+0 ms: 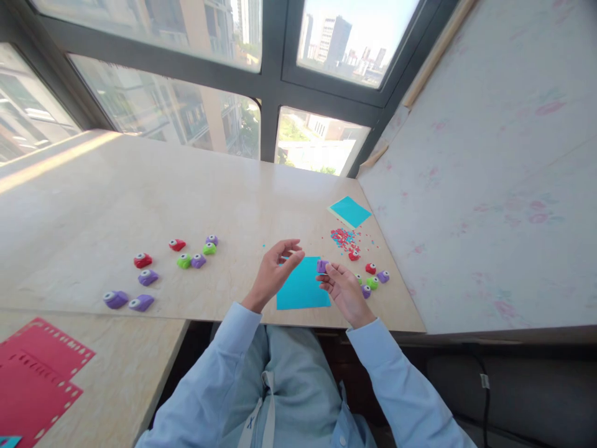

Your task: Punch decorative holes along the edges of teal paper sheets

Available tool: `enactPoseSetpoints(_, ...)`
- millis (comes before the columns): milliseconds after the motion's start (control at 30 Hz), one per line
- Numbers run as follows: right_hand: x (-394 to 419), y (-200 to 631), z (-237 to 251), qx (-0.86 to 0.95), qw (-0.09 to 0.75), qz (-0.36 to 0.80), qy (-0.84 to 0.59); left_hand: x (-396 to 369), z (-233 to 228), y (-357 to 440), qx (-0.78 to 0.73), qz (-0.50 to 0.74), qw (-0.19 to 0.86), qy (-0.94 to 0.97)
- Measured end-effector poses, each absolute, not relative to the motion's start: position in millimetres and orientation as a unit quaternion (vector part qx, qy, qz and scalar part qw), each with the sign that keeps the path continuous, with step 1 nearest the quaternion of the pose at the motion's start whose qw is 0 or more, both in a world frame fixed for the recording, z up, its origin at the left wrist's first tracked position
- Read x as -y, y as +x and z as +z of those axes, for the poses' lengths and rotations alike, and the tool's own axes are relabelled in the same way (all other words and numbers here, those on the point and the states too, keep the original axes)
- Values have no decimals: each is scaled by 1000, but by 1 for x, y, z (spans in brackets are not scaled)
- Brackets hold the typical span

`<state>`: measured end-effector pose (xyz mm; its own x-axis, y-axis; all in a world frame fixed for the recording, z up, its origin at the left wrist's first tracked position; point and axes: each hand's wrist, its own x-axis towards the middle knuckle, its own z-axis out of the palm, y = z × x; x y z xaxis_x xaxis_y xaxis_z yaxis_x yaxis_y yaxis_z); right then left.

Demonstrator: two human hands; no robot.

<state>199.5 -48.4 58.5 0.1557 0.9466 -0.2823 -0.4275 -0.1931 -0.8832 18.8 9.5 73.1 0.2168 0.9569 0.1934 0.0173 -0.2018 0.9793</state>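
My right hand [342, 287] pinches a small purple craft punch [321, 266] between thumb and fingers, above the right edge of a blue sheet of paper [302, 292]. My left hand [276, 270] hovers at the sheet's upper left, its fingers apart and nothing in them. The blue sheet lies flat near the table's front edge. To the right of my right hand, a red punch [370, 268], a purple punch [383, 276] and a green punch [372, 283] stand in a small group, partly hidden by that hand.
Red and blue paper bits [344, 239] lie in a pile below a stack of blue and pale paper [351, 212]. More punches [184, 261] are spread across the left. Red sheets with punched edges [37, 379] lie at lower left. A wall [494, 186] bounds the right side.
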Motion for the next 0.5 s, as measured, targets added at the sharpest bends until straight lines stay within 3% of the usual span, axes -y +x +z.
enactPoseSetpoints(300, 43, 152, 54, 269, 571, 620, -467, 31, 38, 7, -439, 430, 457, 643)
enactPoseSetpoints(500, 38, 190, 51, 326, 564, 533, -540, 28, 18, -5, -469, 416, 378, 682)
